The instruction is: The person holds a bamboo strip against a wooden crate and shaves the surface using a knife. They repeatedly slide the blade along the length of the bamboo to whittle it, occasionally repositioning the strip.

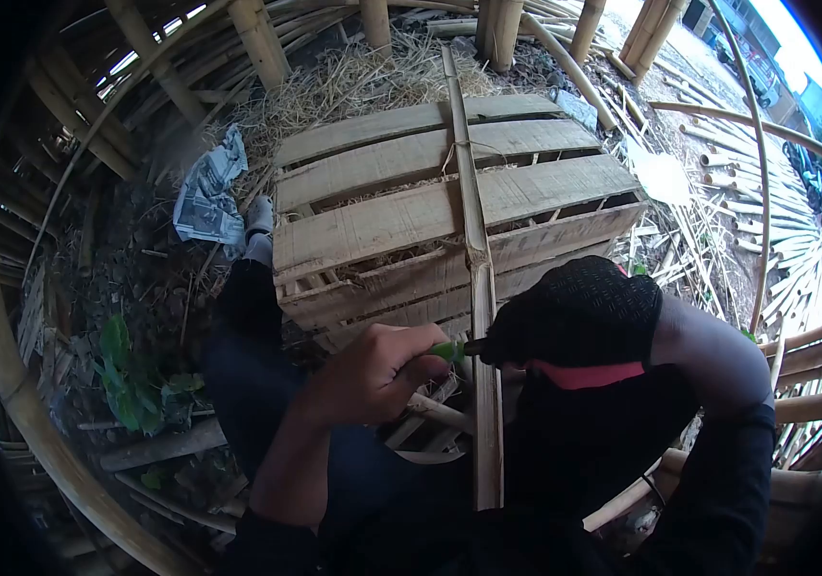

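Left hand (368,374), centre of frame, bare, thumb and fingers clamped on a small green piece (446,351); right hand (579,312), just right of it, black-gloved and curled, can't tell whether it grips the same item. Green piece sits between the two, above a split bamboo strip (471,216) that runs from top centre over the slatted crate (363,230) to bottom centre. Risks, my judgement: the hands are very close, so if the green piece belongs to something sharp, a slip could catch the bare left fingers, which show no glove; the strip's edges look raw and might splinter skin if a hand drops onto them. Strip is narrow and looks held at the crate only by a thin tie (462,144), so a sideways knock could roll or shift it. Loose straw (353,91) and the crumpled newspaper (209,192) by the shoe (259,216), left of the crate, could make footing poor. Hard to make out: right fingers lost in dark glove, short dark stub (474,347) by the green piece may be tool or fingertip, strip's lower end fades against dark clothing, crate contents mostly hidden under slats, frame edges black and warped
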`<state>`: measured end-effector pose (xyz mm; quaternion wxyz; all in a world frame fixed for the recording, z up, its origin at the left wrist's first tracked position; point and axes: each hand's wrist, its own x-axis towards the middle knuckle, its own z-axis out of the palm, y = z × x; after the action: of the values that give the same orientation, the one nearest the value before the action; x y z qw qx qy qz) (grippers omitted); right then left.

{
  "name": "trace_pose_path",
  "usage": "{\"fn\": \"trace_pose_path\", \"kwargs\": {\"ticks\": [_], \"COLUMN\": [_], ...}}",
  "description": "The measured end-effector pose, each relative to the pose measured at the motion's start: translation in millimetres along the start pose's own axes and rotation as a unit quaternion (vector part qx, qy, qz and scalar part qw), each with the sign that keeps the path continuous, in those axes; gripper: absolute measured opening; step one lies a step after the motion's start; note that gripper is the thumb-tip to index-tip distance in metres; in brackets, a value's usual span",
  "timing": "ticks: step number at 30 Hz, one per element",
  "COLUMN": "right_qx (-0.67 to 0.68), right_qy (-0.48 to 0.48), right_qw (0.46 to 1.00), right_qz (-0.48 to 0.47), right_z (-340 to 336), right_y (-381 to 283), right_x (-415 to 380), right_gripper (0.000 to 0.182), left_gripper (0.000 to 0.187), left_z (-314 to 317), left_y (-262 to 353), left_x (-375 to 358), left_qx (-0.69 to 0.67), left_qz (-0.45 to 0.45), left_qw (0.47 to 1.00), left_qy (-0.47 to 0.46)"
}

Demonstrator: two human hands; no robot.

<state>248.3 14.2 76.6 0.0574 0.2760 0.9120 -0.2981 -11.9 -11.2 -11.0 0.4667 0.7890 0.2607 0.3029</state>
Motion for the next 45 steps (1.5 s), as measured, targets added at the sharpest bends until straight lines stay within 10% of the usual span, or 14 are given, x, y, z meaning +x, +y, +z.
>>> {"fn": "trace_pose_path", "kwargs": {"ticks": [3,13,19,24,31,33,45], "right_qx": [-0.097,-0.074,-0.237,-0.271,-0.402,-0.449,-0.347], "right_qy": [0.095,0.158,0.345,0.401,0.456,0.237,0.489], "right_qw": [0.988,0.983,0.879,0.783,0.74,0.812,0.699], "right_qz": [-0.075,0.049,0.229,0.391,0.288,0.288,0.391], "right_z": [5,42,111,99,164,175,144], "right_y": [-7,-44,-58,-95,-93,-91,-79], "right_x": [-2,1,4,22,7,-13,29], "right_gripper": [0.024,0.019,0.035,0.015,0.014,0.015,0.027], "left_gripper": [0.044,0.015,0.012,0.02,0.018,0.018,0.017], "left_z": [-9,14,14,9,7,7,5], "left_y": [4,-3,0,1,6,6,10], "left_x": [-5,-21,-33,-39,-40,-41,-43], "left_qx": [-0.054,0.207,0.249,0.243,0.246,0.247,0.256], "left_qz": [-0.076,0.085,0.112,0.144,0.153,0.154,0.129], "left_qw": [0.995,0.966,0.949,0.95,0.948,0.948,0.95], "left_qy": [-0.023,0.127,0.156,0.137,0.133,0.126,0.122]}}
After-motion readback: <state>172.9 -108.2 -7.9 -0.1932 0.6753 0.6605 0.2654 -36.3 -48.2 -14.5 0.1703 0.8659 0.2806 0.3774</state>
